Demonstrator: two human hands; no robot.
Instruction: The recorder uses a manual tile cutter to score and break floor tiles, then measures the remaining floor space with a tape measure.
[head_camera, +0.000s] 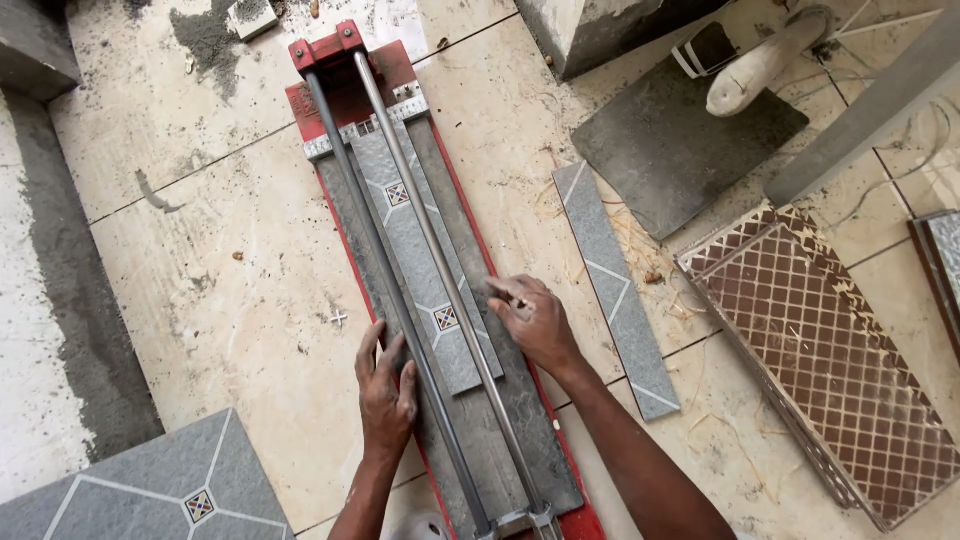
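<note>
While hands (388, 385) press tile (420, 250), offcut strip (615, 285) beside

A grey tile strip (425, 255) with white lines and small multicoloured squares lies on a red cutter (400, 260).

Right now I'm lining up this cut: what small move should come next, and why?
Probably nudge the grey tile strip up against the end stop of the red tile cutter. Both the left hand and the right hand rest at the strip's lower end, under the rails.
</note>
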